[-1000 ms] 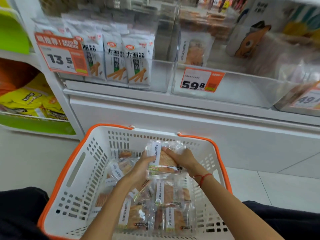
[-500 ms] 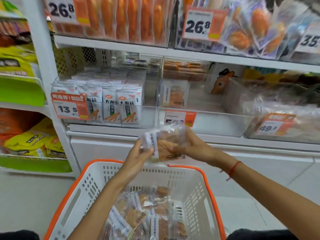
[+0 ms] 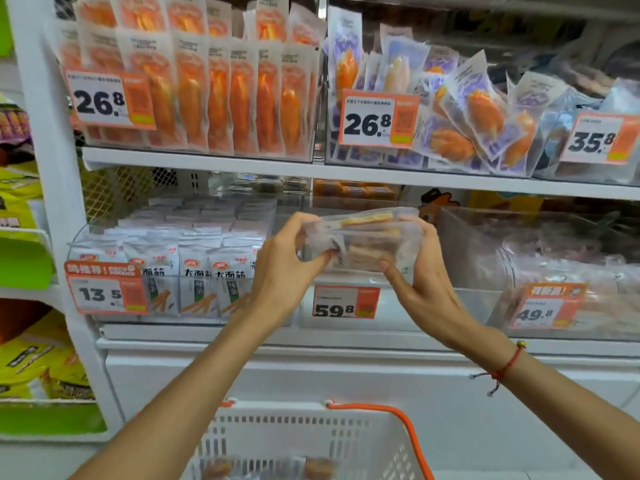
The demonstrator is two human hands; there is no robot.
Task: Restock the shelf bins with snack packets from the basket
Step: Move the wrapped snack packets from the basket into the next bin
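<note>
A clear snack packet [image 3: 363, 239] with brown pieces inside is held flat at the mouth of the clear shelf bin [image 3: 433, 306] that carries the 59.8 price tag [image 3: 344, 302]. My left hand [image 3: 282, 268] grips the packet's left end. My right hand [image 3: 420, 271] grips its right end from below. At the bottom of the view, the white basket [image 3: 311, 438] with an orange rim holds more packets [image 3: 318, 467], mostly cut off.
To the left is a bin of white packets [image 3: 194, 268] tagged 13.5, and to the right a bin tagged 49.8 [image 3: 547, 306]. The shelf above [image 3: 346, 171] carries bins of orange and purple packets. Yellow bags [image 3: 34, 362] fill the rack at far left.
Both hands have lifted the packet out of the basket and up to the 59.8 bin's opening. It has been turned flat, and my view has tilted up toward the shelves.
</note>
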